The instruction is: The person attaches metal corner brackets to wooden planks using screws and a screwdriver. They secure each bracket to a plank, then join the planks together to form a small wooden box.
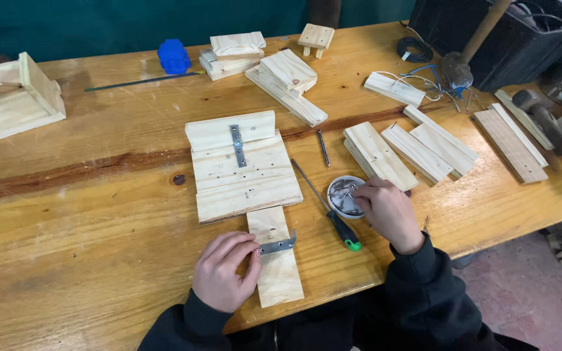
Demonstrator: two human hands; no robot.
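Low in the frame's centre, our left hand [227, 270] pinches a bent grey metal bracket [279, 245] against a pale pine strip [274, 257] — holding it flat. Our right hand [388, 211] dips curled fingers into a small round tin of screws [345, 195], right of centre — whether they grip one, we cannot tell.

A wide bare stretch of the bench [79, 214] is found along the front edge toward the left corner, with only the open wooden box [14, 97] at the far left edge. Near the front edge at the middle, passage is blocked by the plank assembly [242, 166] and the narrow board [276, 260], while the screwdriver [328, 208] and the small tin of screws [346, 196] lie just beside them. The right part is crowded by loose wooden slats [417, 149], and the far right corner is closed by the dark crate [508, 39] and a mallet [463, 62].
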